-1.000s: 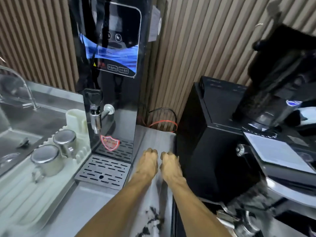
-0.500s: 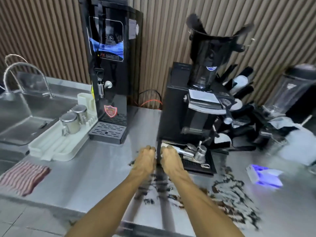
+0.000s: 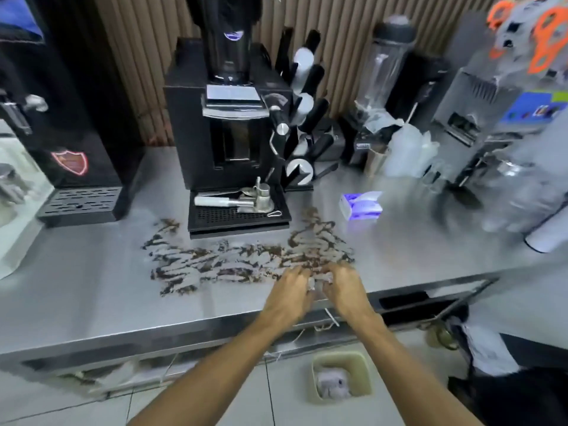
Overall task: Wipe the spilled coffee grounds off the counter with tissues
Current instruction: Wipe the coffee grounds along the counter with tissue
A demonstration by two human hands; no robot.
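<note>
We have both hands side by side at the near edge of the spill, the left hand [image 3: 290, 292] and the right hand [image 3: 344, 287] palm-down with fingers curled, pinching a small crumpled white tissue [image 3: 311, 283] between them. Only scraps of it show past our knuckles, and blur hides the exact hold. The tissue sits on the right end of the coffee grounds [image 3: 215, 262], a dark brown, crumbly smear whose long axis runs left to right, parallel to the counter's front edge. On the right a narrower arm of grounds points back toward the wall. The grounds lie in wavy streaks with bare metal between them. The counter [image 3: 92, 287] is smooth, dull-shining steel with a folded front lip. Just behind the spill stands a boxy black coffee machine [image 3: 227, 133], and its slotted black tray [image 3: 236, 216] carries metal tools. To the right of the tray lies a soft white-and-purple tissue pack [image 3: 361, 206], its long side roughly across the counter. A black water dispenser [image 3: 61, 118] stands at the far left. On the tiled floor below our right arm sits a rounded beige bin [image 3: 341, 361] with crumpled white paper inside.
</note>
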